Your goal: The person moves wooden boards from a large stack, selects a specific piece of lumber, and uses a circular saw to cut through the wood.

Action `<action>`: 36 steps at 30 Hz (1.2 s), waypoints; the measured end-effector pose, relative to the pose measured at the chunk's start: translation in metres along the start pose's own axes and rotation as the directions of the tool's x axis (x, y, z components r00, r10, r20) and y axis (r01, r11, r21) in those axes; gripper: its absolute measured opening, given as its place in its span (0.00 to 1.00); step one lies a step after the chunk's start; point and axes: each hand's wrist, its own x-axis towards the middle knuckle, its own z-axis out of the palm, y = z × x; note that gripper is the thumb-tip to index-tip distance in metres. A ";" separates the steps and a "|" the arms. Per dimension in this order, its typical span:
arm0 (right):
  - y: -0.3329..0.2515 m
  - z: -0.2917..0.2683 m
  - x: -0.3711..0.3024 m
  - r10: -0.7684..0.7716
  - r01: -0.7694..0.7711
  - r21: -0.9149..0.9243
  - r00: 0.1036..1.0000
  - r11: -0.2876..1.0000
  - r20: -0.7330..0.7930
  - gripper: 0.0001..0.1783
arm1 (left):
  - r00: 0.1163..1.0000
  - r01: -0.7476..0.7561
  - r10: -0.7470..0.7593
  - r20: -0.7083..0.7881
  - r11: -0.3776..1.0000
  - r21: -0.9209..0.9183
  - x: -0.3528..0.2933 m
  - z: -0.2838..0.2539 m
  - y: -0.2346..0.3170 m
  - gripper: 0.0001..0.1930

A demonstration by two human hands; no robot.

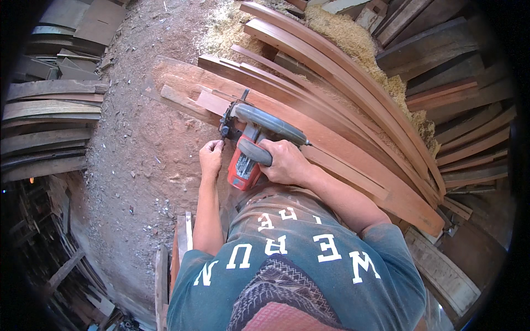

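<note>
A red and black circular saw [269, 121] rests over a reddish board [212, 103], its rounded guard toward the far side. My right hand [285, 161] is wrapped round the grey rear handle of the saw. At the saw's left end, my left hand [211, 159] is closed, its fingertips pinched at the edge of the dark metal base [227, 122]. The exact part between those fingertips is too small to make out. Beneath lies a wide, dust-covered plank [359, 165], running from far left to near right. The blade is hidden from view.
Long reddish planks [342, 60] lie side by side beyond the saw. Pale shavings [337, 34] are heaped behind them. Stacked boards stand at the right [469, 127] and left [49, 121]. Dusty ground [138, 149] with small wood scraps stretches along my left.
</note>
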 end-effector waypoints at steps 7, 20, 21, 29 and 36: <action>-0.003 0.008 0.013 -0.049 0.049 0.008 0.998 0.999 -0.044 0.12 | 1.000 -0.016 0.016 0.008 1.000 0.025 0.014 -0.012 -0.002 0.11; -0.019 0.012 0.035 0.002 -0.002 0.033 1.000 0.999 -0.010 0.11 | 1.000 -0.010 0.010 0.026 1.000 0.021 0.031 -0.031 0.002 0.10; -0.020 0.013 0.036 0.002 -0.001 0.027 1.000 1.000 -0.010 0.11 | 0.999 -0.013 0.012 0.030 0.999 0.030 0.032 -0.032 0.002 0.10; -0.024 0.019 0.049 -0.009 0.009 0.028 1.000 1.000 -0.008 0.10 | 0.999 0.004 -0.003 0.044 1.000 -0.005 0.041 -0.044 0.006 0.10; -0.031 0.024 0.065 -0.017 0.017 0.030 1.000 0.999 -0.014 0.10 | 0.999 0.017 -0.016 0.034 0.999 -0.031 0.053 -0.056 0.011 0.10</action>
